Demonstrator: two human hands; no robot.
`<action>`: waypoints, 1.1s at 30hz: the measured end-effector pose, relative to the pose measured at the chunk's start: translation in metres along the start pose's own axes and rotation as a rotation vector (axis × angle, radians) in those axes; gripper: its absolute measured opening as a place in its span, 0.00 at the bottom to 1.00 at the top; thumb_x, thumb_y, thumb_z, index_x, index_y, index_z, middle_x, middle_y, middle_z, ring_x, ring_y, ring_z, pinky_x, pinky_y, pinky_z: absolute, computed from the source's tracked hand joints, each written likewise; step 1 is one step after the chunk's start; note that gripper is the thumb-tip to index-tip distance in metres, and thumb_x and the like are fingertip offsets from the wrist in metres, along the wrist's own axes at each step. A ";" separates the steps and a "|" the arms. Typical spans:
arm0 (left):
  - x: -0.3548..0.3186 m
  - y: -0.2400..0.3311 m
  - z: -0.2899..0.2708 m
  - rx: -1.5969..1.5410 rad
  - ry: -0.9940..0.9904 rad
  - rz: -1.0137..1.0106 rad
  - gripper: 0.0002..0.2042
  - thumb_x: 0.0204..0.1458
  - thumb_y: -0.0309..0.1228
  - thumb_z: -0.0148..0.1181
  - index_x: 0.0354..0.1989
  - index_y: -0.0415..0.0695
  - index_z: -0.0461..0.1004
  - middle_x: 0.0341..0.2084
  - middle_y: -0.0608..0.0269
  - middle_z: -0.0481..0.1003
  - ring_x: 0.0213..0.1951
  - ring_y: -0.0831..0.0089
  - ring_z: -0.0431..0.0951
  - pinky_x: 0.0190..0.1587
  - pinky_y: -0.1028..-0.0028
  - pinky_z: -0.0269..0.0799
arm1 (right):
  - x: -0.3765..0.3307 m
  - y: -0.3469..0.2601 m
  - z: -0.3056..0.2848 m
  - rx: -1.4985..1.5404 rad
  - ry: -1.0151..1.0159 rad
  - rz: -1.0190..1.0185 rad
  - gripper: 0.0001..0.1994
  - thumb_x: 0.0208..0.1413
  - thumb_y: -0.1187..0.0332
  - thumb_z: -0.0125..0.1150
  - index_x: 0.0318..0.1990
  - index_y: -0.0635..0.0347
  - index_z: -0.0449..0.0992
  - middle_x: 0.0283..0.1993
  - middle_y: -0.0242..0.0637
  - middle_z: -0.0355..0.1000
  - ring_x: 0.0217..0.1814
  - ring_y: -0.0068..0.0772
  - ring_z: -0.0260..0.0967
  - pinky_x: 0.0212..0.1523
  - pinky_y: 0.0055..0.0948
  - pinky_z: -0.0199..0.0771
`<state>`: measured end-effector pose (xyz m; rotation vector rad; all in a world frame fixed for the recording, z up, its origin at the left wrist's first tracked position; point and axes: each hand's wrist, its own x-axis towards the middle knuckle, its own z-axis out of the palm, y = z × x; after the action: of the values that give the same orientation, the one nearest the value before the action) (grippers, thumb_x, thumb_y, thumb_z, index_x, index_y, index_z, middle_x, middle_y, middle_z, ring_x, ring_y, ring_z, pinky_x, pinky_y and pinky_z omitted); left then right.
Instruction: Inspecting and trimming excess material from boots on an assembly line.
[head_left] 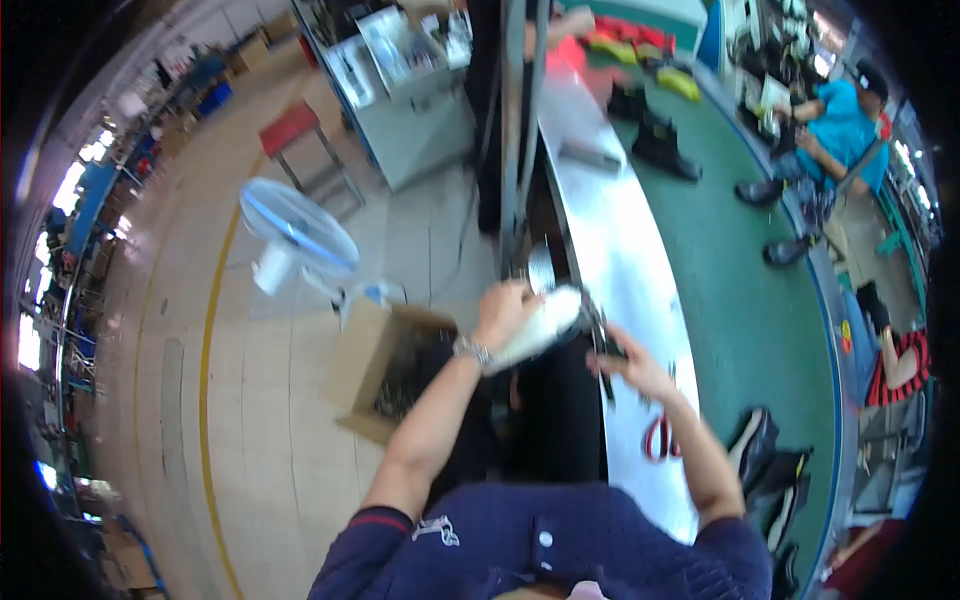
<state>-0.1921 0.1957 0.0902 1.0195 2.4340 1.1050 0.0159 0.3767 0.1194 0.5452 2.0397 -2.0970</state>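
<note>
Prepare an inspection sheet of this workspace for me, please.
Surface: shiny metal bench alongside a green conveyor belt.
Job's things: white-and-dark shoe; slim dark tool, type unclear.
Clutter: red looped item and grey bar on the bench; open cardboard box on the floor.
Grip: left hand holds the shoe; right hand holds the tool.
Cables: thin dark cord near the metal post.
Surroundings: electric fan, red-topped stool, dark shoes on the belt, co-workers opposite.
</note>
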 end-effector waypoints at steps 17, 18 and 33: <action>-0.094 0.048 0.034 0.214 0.159 0.144 0.44 0.33 0.25 0.74 0.64 0.33 0.58 0.53 0.44 0.70 0.57 0.50 0.68 0.61 0.60 0.63 | -0.012 -0.034 0.039 -0.888 -0.005 -0.065 0.29 0.62 0.70 0.54 0.70 0.58 0.52 0.31 0.59 0.73 0.29 0.56 0.74 0.35 0.43 0.71; -0.095 0.049 0.035 0.219 0.177 0.166 0.42 0.33 0.25 0.74 0.62 0.34 0.61 0.53 0.46 0.70 0.57 0.51 0.69 0.61 0.61 0.64 | -0.015 -0.028 0.040 -0.887 -0.010 -0.058 0.29 0.62 0.70 0.54 0.70 0.58 0.52 0.31 0.59 0.73 0.29 0.56 0.74 0.35 0.43 0.71; -0.101 0.023 0.047 0.490 0.267 0.375 0.36 0.40 0.30 0.70 0.60 0.32 0.64 0.56 0.40 0.67 0.58 0.46 0.68 0.61 0.56 0.64 | -0.002 -0.109 0.031 -0.967 -0.066 -0.071 0.31 0.60 0.68 0.55 0.70 0.52 0.52 0.24 0.56 0.73 0.30 0.59 0.74 0.33 0.48 0.72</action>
<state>-0.0852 0.1606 0.0722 1.6230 2.8914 0.7924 -0.0267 0.3513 0.2217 0.2217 2.6748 -0.8945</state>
